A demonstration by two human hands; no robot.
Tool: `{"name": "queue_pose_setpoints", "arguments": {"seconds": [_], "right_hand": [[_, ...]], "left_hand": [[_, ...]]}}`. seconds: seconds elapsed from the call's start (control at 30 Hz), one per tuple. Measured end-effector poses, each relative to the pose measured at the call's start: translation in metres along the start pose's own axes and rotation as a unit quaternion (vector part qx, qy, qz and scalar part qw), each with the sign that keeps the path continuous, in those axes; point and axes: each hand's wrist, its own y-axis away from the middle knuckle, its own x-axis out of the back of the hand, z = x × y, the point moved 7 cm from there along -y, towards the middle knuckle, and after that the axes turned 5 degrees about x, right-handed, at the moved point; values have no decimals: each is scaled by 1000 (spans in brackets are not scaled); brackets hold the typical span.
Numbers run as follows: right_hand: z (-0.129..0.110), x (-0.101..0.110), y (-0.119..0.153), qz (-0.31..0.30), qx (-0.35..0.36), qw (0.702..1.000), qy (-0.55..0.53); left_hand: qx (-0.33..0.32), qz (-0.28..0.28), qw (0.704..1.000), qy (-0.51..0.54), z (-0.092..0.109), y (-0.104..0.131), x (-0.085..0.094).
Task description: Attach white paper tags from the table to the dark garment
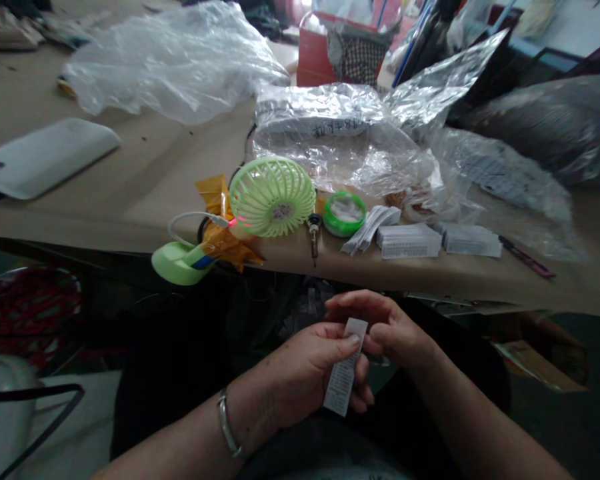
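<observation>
My left hand (pixel 310 360) pinches a narrow white label strip (pixel 341 387) covered in small print, its thumb lying across the upper part. The strip slants over my lap, below the table edge. Close against its upper end is my right hand (pixel 395 327), fingers loosely curved and apart from the thumb; whether it touches the strip I cannot tell. On the table just beyond lie a loose fan of label strips (pixel 373 227), a stack of labels (pixel 410 241) and another stack (pixel 470 240). A green round tub (pixel 344 213) with whitish contents stands beside them.
A green fan (pixel 273 200) is fixed to the table edge with brown tape (pixel 230 243). Near it is a small pointed tool (pixel 315 237). A purple-handled cutter (pixel 527 258) lies at right, a white paddle-shaped object (pixel 50 157) at left. Clear plastic bags (pixel 330 140) spread behind.
</observation>
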Motion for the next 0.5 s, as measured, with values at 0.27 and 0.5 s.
{"name": "queue_pose_setpoints", "arguments": {"seconds": [0.27,0.5], "right_hand": [[-45,-6,16,59,133,893,425],[-44,-14,13,68,161,870,462]], "left_hand": [[-27,25,999,-16,11,2,2],[-35,37,998,-21,12,2,7]]}}
